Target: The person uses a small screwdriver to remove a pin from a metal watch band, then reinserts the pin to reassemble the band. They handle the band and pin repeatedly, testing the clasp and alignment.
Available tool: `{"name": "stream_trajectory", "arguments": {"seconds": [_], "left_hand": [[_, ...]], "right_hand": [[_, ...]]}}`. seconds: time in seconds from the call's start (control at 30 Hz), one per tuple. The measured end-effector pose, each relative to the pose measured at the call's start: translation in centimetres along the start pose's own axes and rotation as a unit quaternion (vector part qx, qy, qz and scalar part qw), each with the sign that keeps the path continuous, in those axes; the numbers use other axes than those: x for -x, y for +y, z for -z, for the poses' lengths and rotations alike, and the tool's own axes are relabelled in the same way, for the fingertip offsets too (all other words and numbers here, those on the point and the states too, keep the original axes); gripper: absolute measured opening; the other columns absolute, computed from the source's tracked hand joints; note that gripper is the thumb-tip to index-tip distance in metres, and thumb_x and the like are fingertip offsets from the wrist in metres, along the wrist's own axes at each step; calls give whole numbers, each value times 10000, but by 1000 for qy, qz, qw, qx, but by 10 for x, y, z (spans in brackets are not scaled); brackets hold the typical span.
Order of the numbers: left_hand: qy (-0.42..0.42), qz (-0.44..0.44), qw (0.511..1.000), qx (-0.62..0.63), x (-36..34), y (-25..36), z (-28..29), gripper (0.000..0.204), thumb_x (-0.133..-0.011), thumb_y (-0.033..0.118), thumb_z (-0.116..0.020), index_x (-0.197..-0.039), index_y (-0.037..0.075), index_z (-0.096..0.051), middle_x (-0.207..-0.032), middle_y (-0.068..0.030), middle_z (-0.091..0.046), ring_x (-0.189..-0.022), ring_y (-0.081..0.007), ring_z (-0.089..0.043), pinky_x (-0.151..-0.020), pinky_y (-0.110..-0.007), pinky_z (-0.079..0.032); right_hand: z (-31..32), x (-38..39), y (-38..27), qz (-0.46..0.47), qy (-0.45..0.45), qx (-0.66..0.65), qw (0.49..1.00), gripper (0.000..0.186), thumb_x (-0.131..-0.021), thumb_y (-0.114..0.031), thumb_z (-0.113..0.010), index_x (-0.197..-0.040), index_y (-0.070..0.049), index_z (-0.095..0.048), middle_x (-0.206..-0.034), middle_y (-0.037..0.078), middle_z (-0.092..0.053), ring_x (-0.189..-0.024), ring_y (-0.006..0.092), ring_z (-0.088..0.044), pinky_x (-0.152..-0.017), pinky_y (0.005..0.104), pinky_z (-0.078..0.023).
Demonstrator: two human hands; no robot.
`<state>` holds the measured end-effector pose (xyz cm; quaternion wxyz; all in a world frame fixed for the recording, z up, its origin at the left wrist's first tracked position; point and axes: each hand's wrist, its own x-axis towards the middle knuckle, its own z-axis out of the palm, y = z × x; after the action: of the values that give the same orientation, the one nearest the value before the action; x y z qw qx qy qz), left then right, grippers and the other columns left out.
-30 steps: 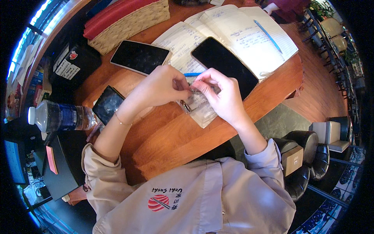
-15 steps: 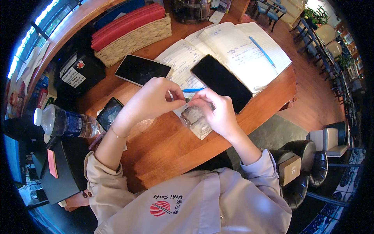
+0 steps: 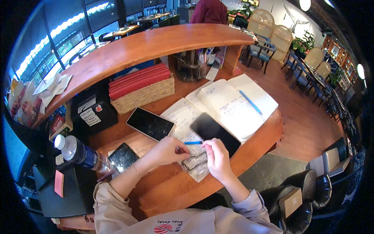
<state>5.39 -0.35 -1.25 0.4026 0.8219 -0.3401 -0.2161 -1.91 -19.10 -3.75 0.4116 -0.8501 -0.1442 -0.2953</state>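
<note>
My left hand [image 3: 170, 151] and my right hand [image 3: 218, 159] are close together over the near edge of an open notebook [image 3: 233, 126]. Fingertips are pinched on both hands; whatever they hold is too small or hidden to name. A clear, crinkled-looking thing [image 3: 198, 163] shows between and just below them, its kind unclear. One blue pen [image 3: 192, 142] lies between the hands, its right end by my right fingertips. Beyond my right hand a large black phone [image 3: 222, 134] rests on the notebook. Another dark phone [image 3: 151, 123] lies beyond my left hand.
A smaller phone [image 3: 123, 157] and a water bottle [image 3: 83, 155] stand left of my forearm. Behind are a woven basket [image 3: 144, 95] of red folded cloths or menus and a raised wooden ledge [image 3: 156, 41]. Another blue pen [image 3: 250, 102] lies on the notebook. Black stools [image 3: 307, 183] stand right.
The view has tilted up, bringing the ledge, the room and a person in dark red into sight. Both hands stay pinched near each other; the right has drawn slightly away from the left.
</note>
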Motion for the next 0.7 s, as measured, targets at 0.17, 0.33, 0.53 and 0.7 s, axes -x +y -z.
{"name": "stream_trajectory", "arguments": {"seconds": [0.17,0.33,0.53,0.7], "left_hand": [[-10,-23,1000,-17,0,0,1,187,-754,192,-687,-849,31,-693,-718,-87,-666,-607,-128,-605,-590,-263,-486],[-6,-31,999,-28,1,2,-2,188,-760,198,-691,-855,36,-693,-733,-83,-670,-605,-130,-605,-585,-257,-486],[41,-28,999,-13,1,5,4,236,-776,196,-694,-940,29,-664,-740,-63,-654,-618,-105,-587,-580,-246,-480],[114,-40,987,106,0,25,11,469,-797,193,-697,-1192,9,-523,-941,-57,-610,-830,-97,-568,-702,-247,-481]], "right_hand": [[3,-3,1,-1,-59,3,998,73,-889,-46,-487,-878,-11,-551,-737,88,-519,-671,204,-503,-597,310,-407],[-4,-1,9,-36,-25,-44,998,100,-913,-63,-456,-923,-9,-539,-760,89,-540,-711,216,-538,-644,310,-433],[-4,2,5,-91,-38,-112,989,123,-950,-95,-420,-955,-1,-498,-797,109,-610,-736,180,-620,-679,274,-476],[-5,-4,2,-90,-47,-229,968,62,-919,-54,-480,-947,-2,-464,-814,152,-647,-795,178,-656,-684,273,-489]]}}
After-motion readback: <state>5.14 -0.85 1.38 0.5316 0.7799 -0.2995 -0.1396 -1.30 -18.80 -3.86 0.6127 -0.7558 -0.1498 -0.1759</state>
